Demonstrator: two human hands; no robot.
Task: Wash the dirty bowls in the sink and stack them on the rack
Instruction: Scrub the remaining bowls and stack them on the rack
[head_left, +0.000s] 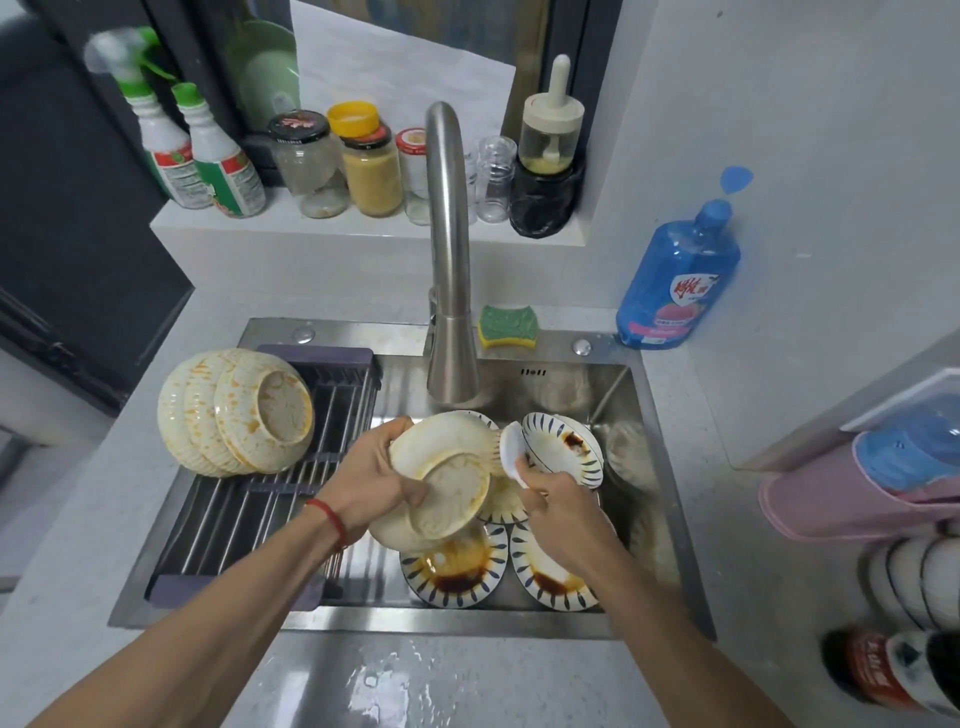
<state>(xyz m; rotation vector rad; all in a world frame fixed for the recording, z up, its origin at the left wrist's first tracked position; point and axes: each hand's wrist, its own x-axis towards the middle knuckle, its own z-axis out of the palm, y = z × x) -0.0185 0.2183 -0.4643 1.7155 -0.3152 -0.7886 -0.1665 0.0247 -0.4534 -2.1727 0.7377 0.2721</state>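
Observation:
My left hand (371, 480) grips a cream bowl (447, 467) with orange stains, held tilted over the sink (654, 467) with its underside facing me. My right hand (558, 501) holds a white scrubbing brush (511, 452) against the bowl's right rim. Below them in the sink lie blue-patterned bowls with dark sauce, one front middle (454, 569), one front right (550, 574) and one tilted at the back right (563, 449). Three cream bowls (234, 413) lean nested on their sides on the dark rack (249, 514) over the sink's left half.
The steel faucet (449, 260) rises behind the bowls. A green and yellow sponge (508, 326) and a blue soap bottle (675, 280) stand at the back right. Jars and spray bottles line the ledge (291, 218). Stacked bowls (919, 579) sit at the right edge.

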